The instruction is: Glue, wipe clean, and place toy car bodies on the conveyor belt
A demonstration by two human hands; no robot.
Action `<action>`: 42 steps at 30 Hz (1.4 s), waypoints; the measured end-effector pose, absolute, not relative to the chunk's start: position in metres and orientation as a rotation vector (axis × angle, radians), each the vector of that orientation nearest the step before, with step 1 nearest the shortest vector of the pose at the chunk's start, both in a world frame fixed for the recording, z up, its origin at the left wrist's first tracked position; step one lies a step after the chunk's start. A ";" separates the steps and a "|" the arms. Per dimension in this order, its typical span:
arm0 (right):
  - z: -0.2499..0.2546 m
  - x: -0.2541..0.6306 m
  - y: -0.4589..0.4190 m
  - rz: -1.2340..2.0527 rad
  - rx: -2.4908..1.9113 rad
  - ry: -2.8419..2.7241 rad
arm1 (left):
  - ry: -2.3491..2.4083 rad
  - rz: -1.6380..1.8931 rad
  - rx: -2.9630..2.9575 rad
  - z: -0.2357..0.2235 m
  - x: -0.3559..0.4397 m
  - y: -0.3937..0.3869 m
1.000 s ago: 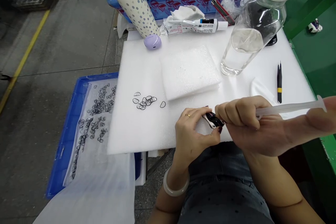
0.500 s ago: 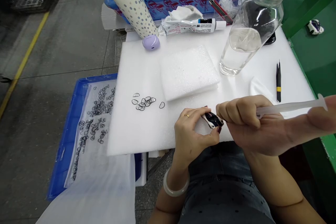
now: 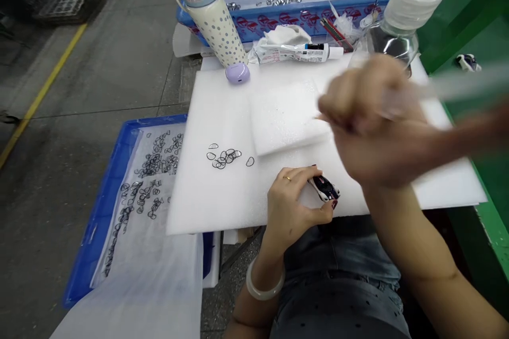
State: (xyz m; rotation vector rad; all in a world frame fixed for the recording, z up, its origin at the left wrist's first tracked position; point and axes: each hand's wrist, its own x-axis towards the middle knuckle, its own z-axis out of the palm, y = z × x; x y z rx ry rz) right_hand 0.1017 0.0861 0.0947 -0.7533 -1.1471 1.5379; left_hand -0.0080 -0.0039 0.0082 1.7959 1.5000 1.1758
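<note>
My left hand point(image 3: 292, 204) pinches a small black-and-white toy car point(image 3: 325, 188) between thumb and fingers, just above the front edge of the white foam sheet point(image 3: 222, 198). Raised over the right half of the sheet, my right hand point(image 3: 369, 127) is closed around a translucent plastic syringe point(image 3: 457, 85). Motion smears the hand and the syringe, and the tip cannot be made out. Left of the toy car, several thin black rings point(image 3: 226, 158) lie loose on the foam. A smaller foam block point(image 3: 288, 116) rests behind the car.
A polka-dot flask point(image 3: 220, 32), a purple case point(image 3: 237, 73), a white tube point(image 3: 314, 53) and a clear bottle point(image 3: 413, 5) line the back. Behind them sits a blue crate point(image 3: 310, 18). A blue tray point(image 3: 95, 222) of black rings stands lower left.
My right hand has lifted up and away from the toy car with the syringe, and now covers part of the bottle. My left hand still holds the car. The view has shifted slightly.
</note>
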 end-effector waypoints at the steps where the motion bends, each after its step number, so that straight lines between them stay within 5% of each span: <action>1: 0.088 0.091 0.098 1.470 -0.702 -1.177 | 1.491 1.173 1.801 0.008 -0.009 -0.005; 8: 0.057 0.130 0.087 0.881 -0.792 -1.504 | 1.404 1.052 1.890 0.007 -0.019 -0.009; 15: 0.036 0.233 0.093 0.154 -1.880 -1.796 | 1.357 1.015 2.010 0.001 -0.017 -0.009; 21: 0.041 0.245 0.088 0.298 -1.770 -1.673 | 1.544 1.173 1.844 0.008 -0.034 -0.008; 28: 0.049 0.257 0.090 1.001 -1.633 -1.020 | 2.320 1.095 1.544 0.013 -0.086 0.010; 34: 0.048 0.263 0.079 0.624 -2.092 -1.622 | 2.303 0.984 1.582 0.008 -0.087 0.015; 39: 0.048 0.262 0.071 0.979 -1.722 -1.037 | 2.267 0.932 1.626 0.008 -0.091 0.016; 42: 0.048 0.257 0.074 0.910 -1.581 -0.972 | 2.216 0.918 1.678 0.008 -0.094 0.017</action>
